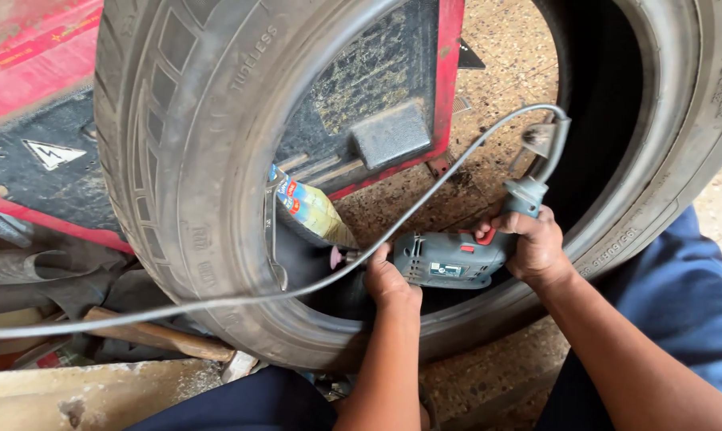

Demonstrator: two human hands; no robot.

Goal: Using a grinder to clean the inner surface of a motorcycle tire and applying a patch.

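A black car tyre (193,168) stands upright in front of me. Inside its opening I hold a grey-blue electric drill (449,259). My right hand (533,243) grips the drill's handle at the red trigger. My left hand (389,279) clasps the drill's front end. A small pink grinding tip (337,257) on the drill points left at the tyre's inner wall. The drill's grey cord (457,156) loops up over the tyre and runs off to the left.
A red and black machine base (41,96) with a foot pedal (391,132) stands behind the tyre. A colourful tube (309,209) sits inside the tyre opening. A wooden-handled tool (157,339) lies at lower left. My knees in blue trousers (680,287) flank the tyre.
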